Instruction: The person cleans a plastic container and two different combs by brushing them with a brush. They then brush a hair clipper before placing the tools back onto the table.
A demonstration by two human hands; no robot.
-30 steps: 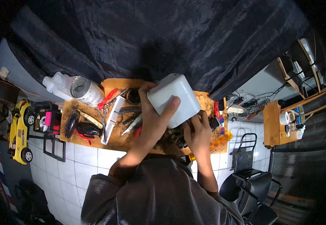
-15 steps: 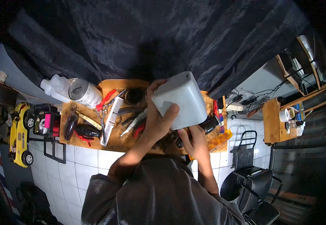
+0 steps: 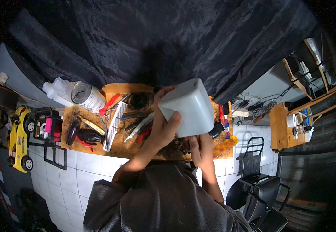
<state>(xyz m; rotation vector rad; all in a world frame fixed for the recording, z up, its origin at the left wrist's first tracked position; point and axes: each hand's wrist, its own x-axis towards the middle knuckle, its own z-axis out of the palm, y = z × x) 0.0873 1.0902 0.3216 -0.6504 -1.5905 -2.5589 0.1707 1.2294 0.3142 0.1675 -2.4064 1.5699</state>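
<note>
A pale grey-white, box-shaped container with rounded edges [image 3: 193, 110] is held up over the wooden table. My left hand [image 3: 166, 129] grips its left side, thumb across the near face and fingers behind. My right hand [image 3: 202, 150] is at its lower edge, fingers bent and partly hidden beneath it; what they grip there, besides the container, cannot be made out. Left of my left hand, a white comb [image 3: 115, 125], scissors [image 3: 105, 125] and black hair clippers [image 3: 90, 135] lie on the table.
The wooden table [image 3: 125, 152] also bears a large white can [image 3: 92, 99], clear bottles [image 3: 61, 88] and an orange object [image 3: 226, 145]. A dark curtain [image 3: 144, 34] hangs behind. A yellow toy car [image 3: 20, 139] is at left, a black chair [image 3: 262, 193] at lower right.
The container has shifted slightly down and to the right and turned a little. My right hand has moved slightly lower, still at its bottom edge.
</note>
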